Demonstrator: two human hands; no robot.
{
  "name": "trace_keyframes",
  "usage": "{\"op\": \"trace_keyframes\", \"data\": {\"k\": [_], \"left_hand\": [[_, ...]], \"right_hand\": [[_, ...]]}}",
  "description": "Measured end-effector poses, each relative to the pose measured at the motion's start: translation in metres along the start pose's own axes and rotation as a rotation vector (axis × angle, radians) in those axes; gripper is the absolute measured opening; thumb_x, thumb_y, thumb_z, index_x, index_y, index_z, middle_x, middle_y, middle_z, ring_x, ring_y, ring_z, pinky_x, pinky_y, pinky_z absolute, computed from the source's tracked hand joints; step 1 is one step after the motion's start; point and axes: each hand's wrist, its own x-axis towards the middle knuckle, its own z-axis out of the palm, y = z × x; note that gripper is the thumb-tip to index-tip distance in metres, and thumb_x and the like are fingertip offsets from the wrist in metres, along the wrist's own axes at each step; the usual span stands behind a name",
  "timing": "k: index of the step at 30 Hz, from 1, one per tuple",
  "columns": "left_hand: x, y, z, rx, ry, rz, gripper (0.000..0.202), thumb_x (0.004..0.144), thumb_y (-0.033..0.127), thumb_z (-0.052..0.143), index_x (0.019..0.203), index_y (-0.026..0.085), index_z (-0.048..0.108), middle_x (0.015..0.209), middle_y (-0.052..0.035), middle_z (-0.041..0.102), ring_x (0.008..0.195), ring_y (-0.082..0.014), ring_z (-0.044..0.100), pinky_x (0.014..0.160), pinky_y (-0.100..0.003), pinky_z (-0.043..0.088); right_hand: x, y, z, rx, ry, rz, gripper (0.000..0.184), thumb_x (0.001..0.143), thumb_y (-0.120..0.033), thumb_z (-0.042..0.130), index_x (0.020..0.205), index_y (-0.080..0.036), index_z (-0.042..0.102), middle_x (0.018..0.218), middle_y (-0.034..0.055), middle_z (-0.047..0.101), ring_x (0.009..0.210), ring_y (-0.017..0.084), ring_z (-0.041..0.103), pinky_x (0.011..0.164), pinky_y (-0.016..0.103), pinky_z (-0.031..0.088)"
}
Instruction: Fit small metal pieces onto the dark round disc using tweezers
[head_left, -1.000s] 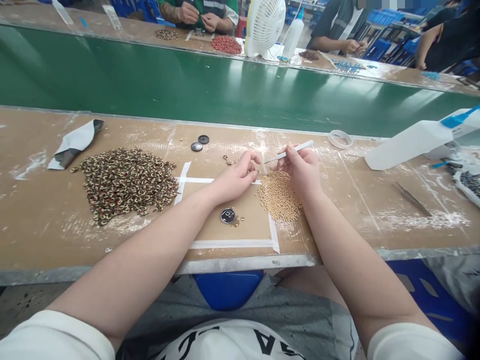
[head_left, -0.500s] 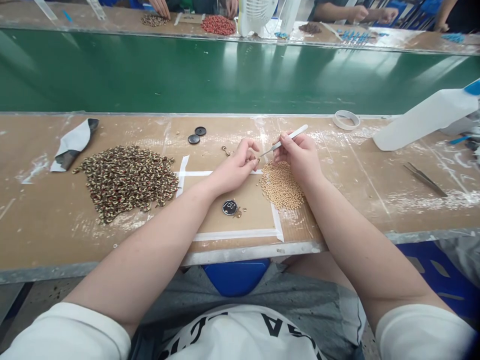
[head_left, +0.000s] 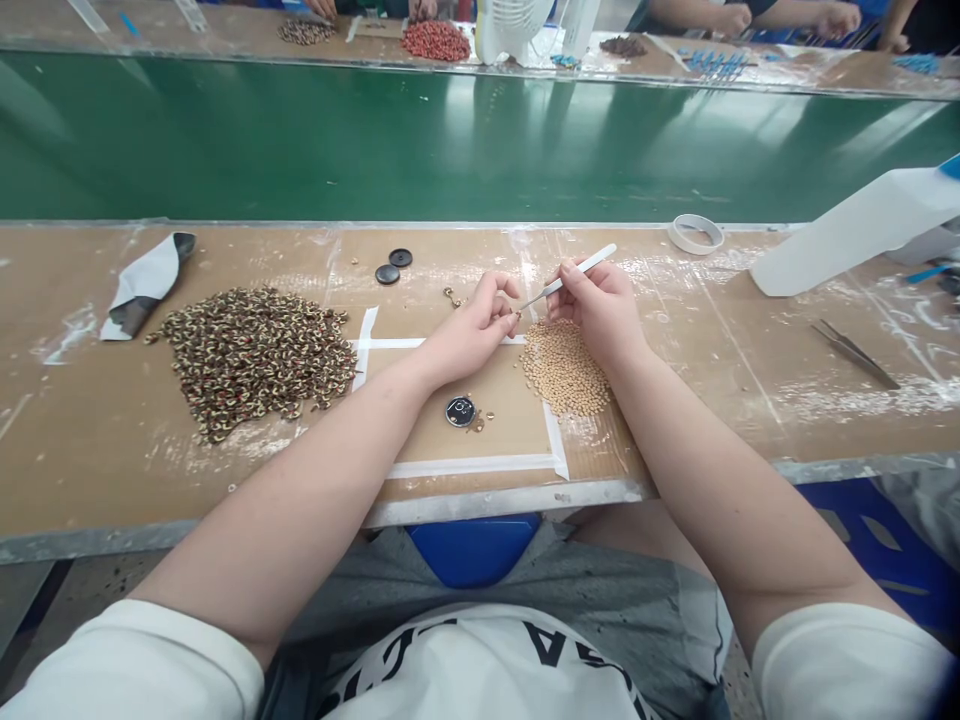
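My right hand (head_left: 600,312) grips white tweezers (head_left: 571,276), whose tip points left toward my left fingertips. My left hand (head_left: 474,330) is pinched shut on a tiny piece too small to name, right at the tweezer tip. Both hands hover over a brown work mat outlined in white tape (head_left: 465,466). A pile of small beige beads (head_left: 564,370) lies just under my right hand. A big heap of brown-and-red speckled pieces (head_left: 251,355) lies to the left of my left arm. A small round dark cap (head_left: 460,411) sits on the mat near my left wrist.
Two black discs (head_left: 394,266) and a few loose bits (head_left: 452,296) lie behind my hands. A tape roll (head_left: 695,233), a white bottle on its side (head_left: 855,235) and metal tweezers (head_left: 855,354) are at right. A folded pouch (head_left: 144,285) is at far left. Other people's hands work beyond the green belt (head_left: 450,140).
The view has tilted down a little, so the table sits higher in frame. My hands stay together, tweezer tip at my left fingertips, with almost no shift between them.
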Motion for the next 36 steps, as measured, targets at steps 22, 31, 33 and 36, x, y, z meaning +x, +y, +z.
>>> {"op": "trace_keyframes", "data": {"k": [22, 31, 33, 36], "left_hand": [[0.0018, -0.0042, -0.0008, 0.036, 0.020, 0.016, 0.017, 0.101, 0.019, 0.047, 0.116, 0.026, 0.040, 0.086, 0.0012, 0.059, 0.076, -0.0145, 0.050, 0.080, -0.033, 0.039], [0.0018, -0.0034, -0.0007, 0.027, 0.017, 0.016, 0.017, 0.101, 0.019, 0.048, 0.114, 0.026, 0.040, 0.086, 0.0013, 0.060, 0.078, -0.0143, 0.052, 0.081, -0.033, 0.039], [0.0016, -0.0029, -0.0006, 0.025, 0.021, 0.017, 0.017, 0.101, 0.019, 0.048, 0.114, 0.026, 0.040, 0.086, 0.0013, 0.060, 0.078, -0.0144, 0.052, 0.081, -0.033, 0.040], [0.0011, -0.0022, -0.0003, 0.014, 0.020, 0.014, 0.017, 0.101, 0.019, 0.048, 0.114, 0.026, 0.040, 0.086, 0.0013, 0.060, 0.077, -0.0144, 0.052, 0.080, -0.033, 0.039]], "right_hand": [[0.0006, 0.0054, -0.0012, 0.006, 0.011, -0.024, 0.044, 0.085, -0.067, 0.073, 0.082, -0.024, 0.065, 0.066, -0.0008, 0.062, 0.054, 0.012, 0.058, 0.057, 0.028, 0.060], [0.0006, 0.0036, 0.0003, -0.018, 0.023, -0.011, 0.046, 0.086, -0.068, 0.071, 0.083, -0.023, 0.063, 0.066, -0.0010, 0.060, 0.054, 0.012, 0.058, 0.057, 0.028, 0.059], [0.0006, 0.0037, 0.0006, -0.008, 0.025, -0.010, 0.045, 0.086, -0.067, 0.072, 0.083, -0.023, 0.064, 0.066, -0.0008, 0.060, 0.054, 0.012, 0.057, 0.056, 0.028, 0.058], [0.0000, 0.0028, 0.0011, -0.003, 0.025, -0.007, 0.043, 0.085, -0.065, 0.074, 0.082, -0.024, 0.064, 0.066, -0.0002, 0.061, 0.054, 0.013, 0.057, 0.056, 0.029, 0.058]]}}
